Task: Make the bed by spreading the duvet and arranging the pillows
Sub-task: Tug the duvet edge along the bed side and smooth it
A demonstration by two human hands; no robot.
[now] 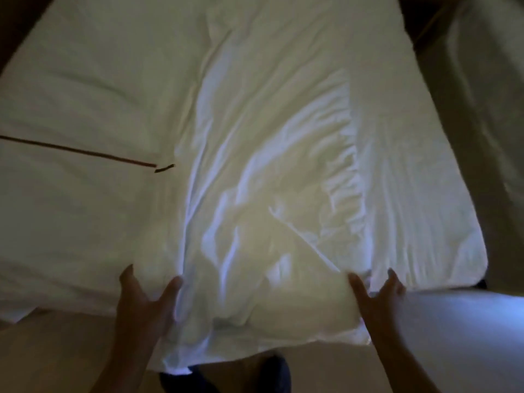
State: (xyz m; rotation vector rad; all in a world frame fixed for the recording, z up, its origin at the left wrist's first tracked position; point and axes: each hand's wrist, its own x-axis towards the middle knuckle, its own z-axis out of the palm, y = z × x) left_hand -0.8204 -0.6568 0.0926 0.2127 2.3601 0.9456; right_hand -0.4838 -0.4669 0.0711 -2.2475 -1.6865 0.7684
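A white duvet lies crumpled in long folds down the middle of the bed, its near edge hanging over the bed's end. My left hand rests palm down on that near edge, left of the bunched part, fingers spread. My right hand lies on the edge to the right, thumb and fingers apart, with a fold of fabric between them. Neither hand is closed around the cloth. Smoother white bedding covers the bed's left side, crossed by a thin dark line. No separate pillow can be made out.
A second bed stands on the right across a narrow dark gap. More white bedding lies at the lower right. Tan floor shows below the bed, with a dark shoe by my feet.
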